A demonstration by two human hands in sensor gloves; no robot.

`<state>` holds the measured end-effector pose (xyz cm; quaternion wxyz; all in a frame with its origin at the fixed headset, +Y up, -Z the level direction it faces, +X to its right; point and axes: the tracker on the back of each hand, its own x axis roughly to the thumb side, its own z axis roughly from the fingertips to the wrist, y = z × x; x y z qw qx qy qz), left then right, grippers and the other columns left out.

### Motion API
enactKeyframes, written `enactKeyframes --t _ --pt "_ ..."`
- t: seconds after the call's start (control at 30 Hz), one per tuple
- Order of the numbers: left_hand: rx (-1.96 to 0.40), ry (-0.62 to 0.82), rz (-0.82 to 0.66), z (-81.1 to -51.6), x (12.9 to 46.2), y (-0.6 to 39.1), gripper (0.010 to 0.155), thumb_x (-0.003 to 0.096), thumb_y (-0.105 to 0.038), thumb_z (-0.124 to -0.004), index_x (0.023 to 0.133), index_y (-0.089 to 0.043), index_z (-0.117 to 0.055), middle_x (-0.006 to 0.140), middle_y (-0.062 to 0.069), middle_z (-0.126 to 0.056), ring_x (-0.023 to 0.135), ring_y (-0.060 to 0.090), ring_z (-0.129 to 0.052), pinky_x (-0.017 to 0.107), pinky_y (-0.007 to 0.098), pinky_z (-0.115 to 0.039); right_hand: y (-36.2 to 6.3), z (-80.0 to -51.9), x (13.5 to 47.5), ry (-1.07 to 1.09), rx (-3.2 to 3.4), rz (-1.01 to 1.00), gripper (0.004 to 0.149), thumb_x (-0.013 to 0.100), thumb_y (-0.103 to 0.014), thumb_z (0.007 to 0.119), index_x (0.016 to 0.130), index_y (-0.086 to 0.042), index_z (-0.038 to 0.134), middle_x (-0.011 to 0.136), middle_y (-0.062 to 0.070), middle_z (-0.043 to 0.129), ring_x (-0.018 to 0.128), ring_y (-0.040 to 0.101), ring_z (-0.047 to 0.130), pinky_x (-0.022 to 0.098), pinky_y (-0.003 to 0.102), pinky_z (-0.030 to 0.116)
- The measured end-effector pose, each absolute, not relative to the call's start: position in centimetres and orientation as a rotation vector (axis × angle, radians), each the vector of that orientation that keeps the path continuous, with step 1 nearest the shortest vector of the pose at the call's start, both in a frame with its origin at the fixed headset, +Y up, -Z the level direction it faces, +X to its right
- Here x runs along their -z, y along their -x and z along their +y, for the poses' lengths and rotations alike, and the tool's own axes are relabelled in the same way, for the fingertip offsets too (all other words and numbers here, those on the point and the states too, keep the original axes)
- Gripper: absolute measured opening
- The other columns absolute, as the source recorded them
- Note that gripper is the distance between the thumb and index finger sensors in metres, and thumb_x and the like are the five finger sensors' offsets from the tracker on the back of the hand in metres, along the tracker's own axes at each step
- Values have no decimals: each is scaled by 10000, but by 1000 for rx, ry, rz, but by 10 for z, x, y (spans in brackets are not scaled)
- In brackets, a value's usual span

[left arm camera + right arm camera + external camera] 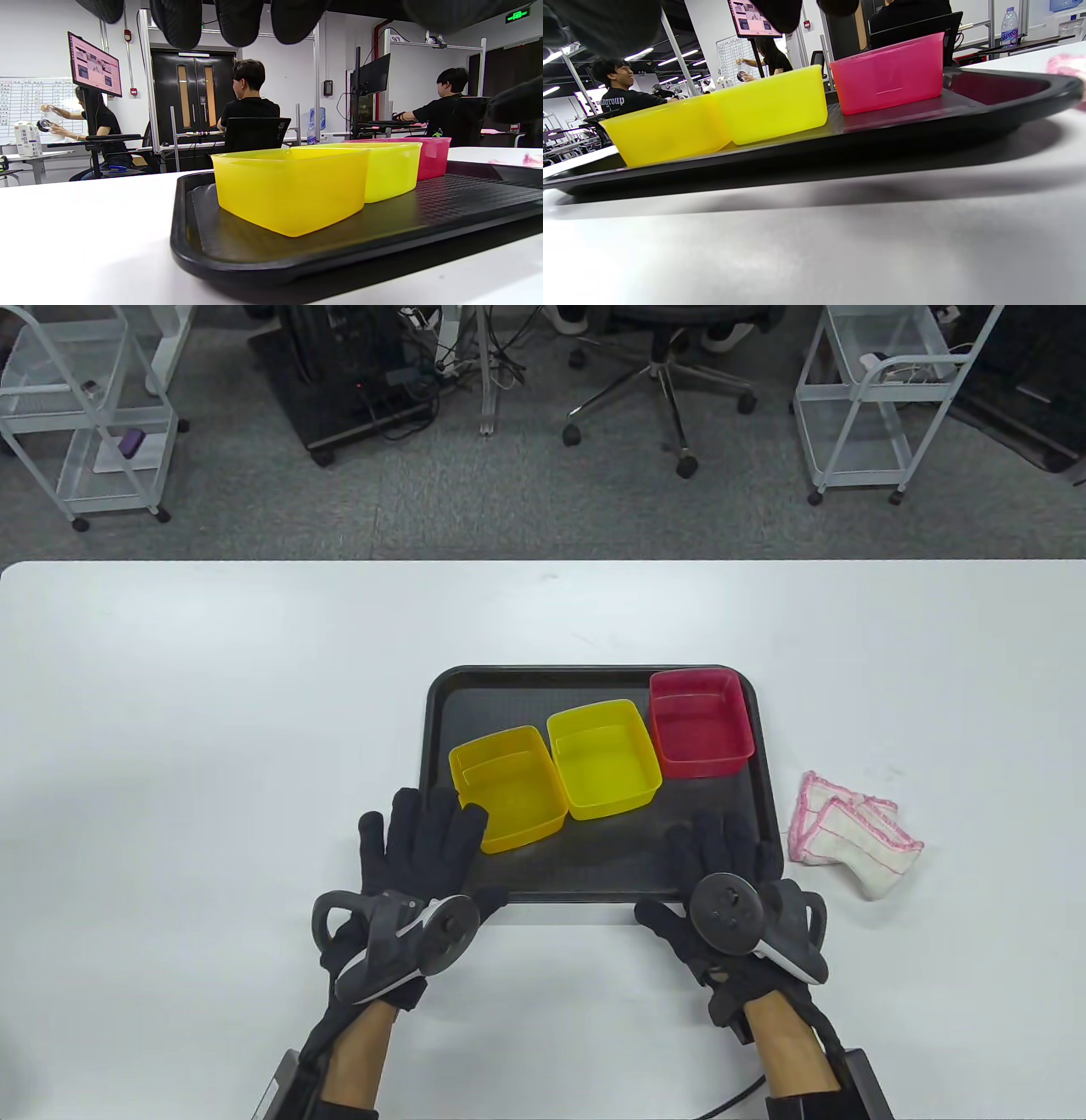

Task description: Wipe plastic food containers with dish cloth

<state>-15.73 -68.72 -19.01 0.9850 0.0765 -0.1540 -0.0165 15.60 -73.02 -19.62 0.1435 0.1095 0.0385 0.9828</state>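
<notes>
White desk [212, 712] in front of me, rounded far corners. Directly on it: a black tray [441, 780] near the middle, toward my edge, and a folded white dish cloth [848, 836] with pink edging just right of the tray, apart from it. Both my hands lie at the tray's near edge: left hand [416, 857], right hand [721, 874].

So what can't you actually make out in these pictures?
- Whether the left hand touches the orange-yellow container: in the table view its fingers cover that near corner.
- What lies under the right hand: the glove hides the black tray's near rim.
- The dish cloth: only a blurred pink smear at the edge of both wrist views.
- Whether the containers are wet or dirty: too small to tell.
</notes>
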Motion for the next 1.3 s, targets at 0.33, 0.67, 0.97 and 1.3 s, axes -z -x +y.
enactKeyframes --t 0.33,0.67,0.97,1.3 --pt "54 -146 -329 -689 190 152 836 483 -709 -585 1197 -330 -371 1287 36 -371 1184 455 -465 842 682 -429 -154 -730 196 -332 -2823 123 859 459 -673 678 1083 -155 395 1165 210 256 1009 528 184 640 762 295" --pt "84 -124 -330 -693 190 147 827 485 -700 -597 1193 -332 -381 1283 33 -385 1180 446 -488 842 676 -447 -157 -730 196 -324 -2799 129 856 459 -672 679 1082 -152 406 1164 212 262 1008 532 191 640 762 299" --pt "52 -98 -328 -694 195 146 821 490 -693 -604 1194 -330 -389 1280 34 -404 1174 445 -513 841 670 -462 -156 -729 196 -324 -2786 134 857 460 -673 677 1082 -150 406 1163 214 260 1007 532 194 640 760 302" --pt "87 -80 -333 -694 207 139 817 491 -693 -606 1193 -338 -387 1282 26 -403 1173 429 -538 846 660 -478 -153 -728 197 -343 -2770 118 853 462 -672 677 1082 -151 408 1163 214 265 1008 532 200 640 760 306"
